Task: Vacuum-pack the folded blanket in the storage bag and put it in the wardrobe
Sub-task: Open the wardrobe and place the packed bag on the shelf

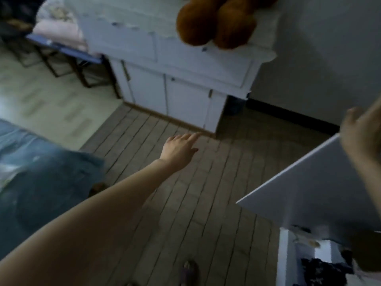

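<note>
The right hand [362, 131] grips the top edge of the white wardrobe door [309, 182], while the left hand [179, 150] reaches forward empty, fingers loosely spread. The bagged blanket [41, 182], blurred, lies well behind and left of the left hand, so I judge that hand nearer to fetch it.

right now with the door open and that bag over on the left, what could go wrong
1. The right hand is at the top edge of the open wardrobe door; the door juts into the walkway and could get bumped while carrying.
2. The blue bagged blanket lies off to the left, and the left hand is stretched out open and empty, so it must be fetched across the floor.
3. Dark items already sit inside the wardrobe, so the pack may not fit cleanly.
</note>
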